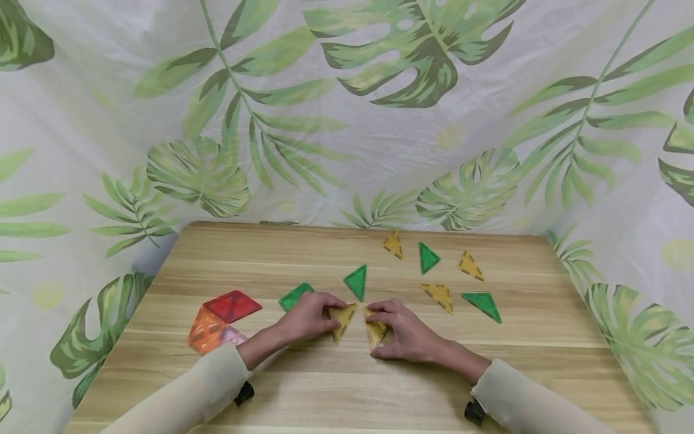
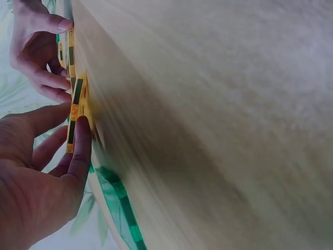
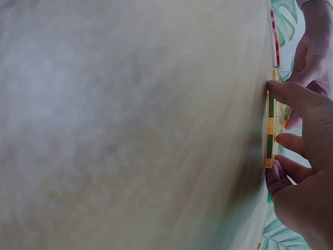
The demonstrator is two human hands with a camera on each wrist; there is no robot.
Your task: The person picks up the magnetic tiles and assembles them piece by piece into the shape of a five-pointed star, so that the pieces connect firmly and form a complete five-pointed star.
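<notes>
Near the middle of the table my left hand pinches a yellow triangular magnetic tile between thumb and fingers. In the left wrist view this yellow tile is tilted a little off the tabletop. Just to the right, my right hand grips another yellow triangular magnetic tile by its edges. The right wrist view shows that tile edge-on between thumb and fingers. A narrow gap separates the two tiles in the head view. Behind them lies a green triangular tile.
Beyond my left hand is a partly covered green tile. Red tiles, orange tiles and a purple tile lie joined at the left. Several yellow and green triangles, including a green one, are scattered at the back right of the wooden table.
</notes>
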